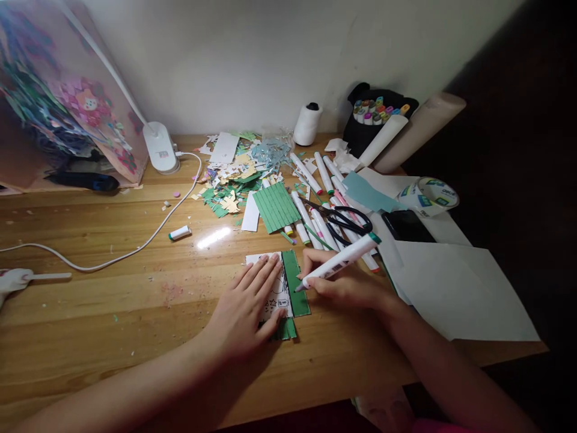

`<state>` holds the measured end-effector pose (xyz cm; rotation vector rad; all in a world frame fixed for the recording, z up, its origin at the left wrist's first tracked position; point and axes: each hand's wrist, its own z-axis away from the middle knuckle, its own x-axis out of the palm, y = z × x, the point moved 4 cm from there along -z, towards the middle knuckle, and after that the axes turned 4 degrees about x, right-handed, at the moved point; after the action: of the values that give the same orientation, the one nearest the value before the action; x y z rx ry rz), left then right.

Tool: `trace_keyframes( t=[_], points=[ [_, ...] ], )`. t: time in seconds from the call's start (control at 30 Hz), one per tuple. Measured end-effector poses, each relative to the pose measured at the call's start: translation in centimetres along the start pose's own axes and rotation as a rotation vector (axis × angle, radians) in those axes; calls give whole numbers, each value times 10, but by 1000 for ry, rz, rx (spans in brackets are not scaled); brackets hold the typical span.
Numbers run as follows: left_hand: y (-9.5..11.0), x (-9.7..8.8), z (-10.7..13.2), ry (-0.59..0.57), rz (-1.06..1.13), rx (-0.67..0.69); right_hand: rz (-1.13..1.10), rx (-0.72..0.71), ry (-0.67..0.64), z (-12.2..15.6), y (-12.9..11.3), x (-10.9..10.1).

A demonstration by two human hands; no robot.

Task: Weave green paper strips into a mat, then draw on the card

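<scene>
My left hand (246,307) lies flat, fingers stretched out, pressing down a small white card with line drawings (276,294) on the wooden desk (112,313). A green paper strip (297,282) lies along the card's right edge. My right hand (347,282) is closed round a white marker with a green cap end (340,261). The marker's tip touches the green strip.
Behind lie a ribbed green paper piece (276,206), several white markers (315,180), black scissors (345,219), a heap of paper scraps (234,174), a tape roll (428,195), a phone (408,225) and white sheets (460,282). A lamp base (160,147) and its cable (135,246) are at left.
</scene>
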<state>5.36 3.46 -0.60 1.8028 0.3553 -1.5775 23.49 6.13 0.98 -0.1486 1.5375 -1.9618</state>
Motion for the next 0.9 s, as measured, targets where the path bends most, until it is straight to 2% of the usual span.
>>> trace_keyframes(
  t=[0.2, 0.43, 0.53, 0.73, 0.9],
  points=[
    [3, -2, -6, -64, -6, -6, -17, 26, 24, -4, 3, 0],
    [2, 3, -4, -21, 2, 11, -17, -8, 51, -7, 1, -3],
    [1, 4, -4, -20, -4, 20, -59, -29, 127, -8, 3, -4],
    [1, 4, -5, -11, -4, 41, -10, -124, 402, -8, 6, -7],
    [1, 4, -5, -12, 12, 44, 37, -112, 442, -8, 7, -4]
  ],
)
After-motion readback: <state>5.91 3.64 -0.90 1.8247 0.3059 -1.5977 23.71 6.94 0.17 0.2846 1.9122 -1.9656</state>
